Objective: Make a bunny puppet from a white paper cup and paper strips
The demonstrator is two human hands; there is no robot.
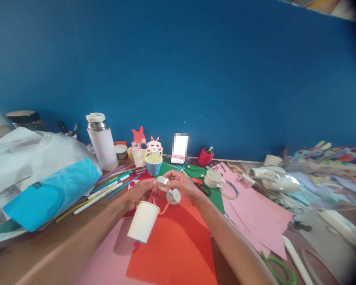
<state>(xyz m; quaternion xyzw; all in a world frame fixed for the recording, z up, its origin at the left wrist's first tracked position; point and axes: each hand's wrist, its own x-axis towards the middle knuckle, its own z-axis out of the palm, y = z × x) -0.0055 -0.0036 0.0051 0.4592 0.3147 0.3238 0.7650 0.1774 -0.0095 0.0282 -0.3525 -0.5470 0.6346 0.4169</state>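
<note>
Between my two hands is a small roll of clear tape. My right hand pinches it from the right with bent fingers. My left hand is closed, its fingertips at the roll's left side. A white paper cup hangs tilted below the left hand, above the paper, with pinkish strips at its rim and an orange pipe cleaner at its side. Just under the right hand is a white paper disc with eyes drawn on it. The left fingers partly hide how the cup is gripped.
Red paper and pink sheets cover the table. Markers, a plastic bag and a flask stand or lie left. Animal-decorated cups are behind; scissors and a mug sit right.
</note>
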